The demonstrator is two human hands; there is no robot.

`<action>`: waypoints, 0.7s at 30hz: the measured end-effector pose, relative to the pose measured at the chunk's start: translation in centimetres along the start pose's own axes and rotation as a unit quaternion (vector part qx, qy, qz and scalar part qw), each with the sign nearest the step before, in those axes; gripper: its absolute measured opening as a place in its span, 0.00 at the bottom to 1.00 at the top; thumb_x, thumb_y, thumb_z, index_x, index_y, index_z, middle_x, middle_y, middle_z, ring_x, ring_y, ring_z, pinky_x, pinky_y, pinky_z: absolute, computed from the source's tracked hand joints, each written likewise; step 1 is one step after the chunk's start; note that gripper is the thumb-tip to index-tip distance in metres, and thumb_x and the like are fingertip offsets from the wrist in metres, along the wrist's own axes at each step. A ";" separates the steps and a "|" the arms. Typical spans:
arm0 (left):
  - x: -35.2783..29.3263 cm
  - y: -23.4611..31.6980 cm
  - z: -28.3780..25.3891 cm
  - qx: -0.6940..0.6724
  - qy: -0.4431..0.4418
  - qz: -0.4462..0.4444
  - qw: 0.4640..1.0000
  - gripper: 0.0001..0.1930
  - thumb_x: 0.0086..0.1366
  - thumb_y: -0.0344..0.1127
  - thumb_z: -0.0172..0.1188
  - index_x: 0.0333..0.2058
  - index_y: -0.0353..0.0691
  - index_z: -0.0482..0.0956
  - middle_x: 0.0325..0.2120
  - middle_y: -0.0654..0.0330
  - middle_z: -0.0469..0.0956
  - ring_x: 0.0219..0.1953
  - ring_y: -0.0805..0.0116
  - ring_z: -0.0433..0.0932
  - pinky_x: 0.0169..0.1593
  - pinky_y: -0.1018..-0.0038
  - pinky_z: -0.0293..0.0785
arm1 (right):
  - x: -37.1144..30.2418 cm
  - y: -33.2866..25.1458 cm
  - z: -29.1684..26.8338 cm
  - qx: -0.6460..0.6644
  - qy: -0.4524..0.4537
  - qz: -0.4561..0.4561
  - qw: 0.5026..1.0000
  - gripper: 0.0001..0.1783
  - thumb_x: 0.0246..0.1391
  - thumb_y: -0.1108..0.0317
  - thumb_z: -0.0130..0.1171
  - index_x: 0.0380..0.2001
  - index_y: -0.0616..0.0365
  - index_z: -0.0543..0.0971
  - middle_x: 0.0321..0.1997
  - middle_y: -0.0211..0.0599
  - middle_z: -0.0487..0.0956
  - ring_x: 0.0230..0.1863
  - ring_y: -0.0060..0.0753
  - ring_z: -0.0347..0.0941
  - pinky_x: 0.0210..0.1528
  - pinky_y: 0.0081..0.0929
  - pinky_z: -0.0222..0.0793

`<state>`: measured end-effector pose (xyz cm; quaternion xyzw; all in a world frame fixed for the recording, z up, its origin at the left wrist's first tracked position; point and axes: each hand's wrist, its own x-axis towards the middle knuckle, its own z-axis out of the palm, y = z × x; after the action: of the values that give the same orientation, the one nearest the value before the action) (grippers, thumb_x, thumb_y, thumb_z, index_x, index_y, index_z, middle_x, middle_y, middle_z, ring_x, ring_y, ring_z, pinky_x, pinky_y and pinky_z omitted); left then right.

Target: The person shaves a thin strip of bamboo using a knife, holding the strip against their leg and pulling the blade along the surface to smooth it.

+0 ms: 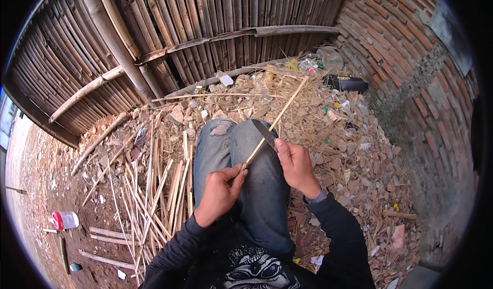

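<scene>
Over my knees, my left hand pinches the near end of a thin bamboo strip. The strip slants up and away to the right, its far end free over the rubble. My right hand grips a knife, with the handle mostly hidden in the fingers. Its dark blade crosses the strip and touches or nearly touches it about midway. Worn blue jeans lie just beneath both hands.
Many split bamboo strips lie in a pile at my left. Ahead stands a bamboo wall, and a brick wall rises at right. Rubble and shavings cover the ground. A red-and-white tub sits far left; a black case lies near the corner.
</scene>
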<state>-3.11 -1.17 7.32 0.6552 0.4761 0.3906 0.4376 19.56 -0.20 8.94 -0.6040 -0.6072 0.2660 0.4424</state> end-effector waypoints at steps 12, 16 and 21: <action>-0.4 2.0 -0.7 0.033 -0.046 -0.028 0.998 0.12 0.74 0.35 0.63 0.43 0.30 0.87 0.20 0.52 0.82 0.21 0.68 0.81 0.30 0.69 0.75 | 2.8 -1.2 -1.3 -0.130 0.104 -0.080 0.983 0.25 0.74 0.55 0.55 0.24 0.62 0.75 0.16 0.52 0.73 0.20 0.65 0.73 0.22 0.49 0.63; 0.0 1.6 -0.7 0.054 -0.050 -0.003 0.997 0.13 0.75 0.36 0.62 0.36 0.31 0.87 0.17 0.58 0.81 0.19 0.72 0.79 0.27 0.70 0.73 | 5.8 1.5 -2.9 -0.197 0.137 -0.080 0.968 0.27 0.75 0.52 0.53 0.24 0.61 0.76 0.15 0.54 0.73 0.21 0.64 0.74 0.22 0.52 0.64; 0.9 0.5 -0.1 0.092 -0.043 0.025 0.995 0.12 0.74 0.35 0.63 0.35 0.30 0.87 0.17 0.56 0.81 0.18 0.69 0.80 0.27 0.69 0.74 | -0.2 0.1 1.2 -0.209 -0.036 -0.096 0.973 0.27 0.74 0.51 0.53 0.23 0.57 0.76 0.14 0.54 0.74 0.20 0.65 0.75 0.23 0.56 0.67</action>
<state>-2.81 -0.36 7.94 0.7207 0.4742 0.3277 0.3852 18.51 -0.14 8.28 -0.6122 -0.7198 0.1116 0.3077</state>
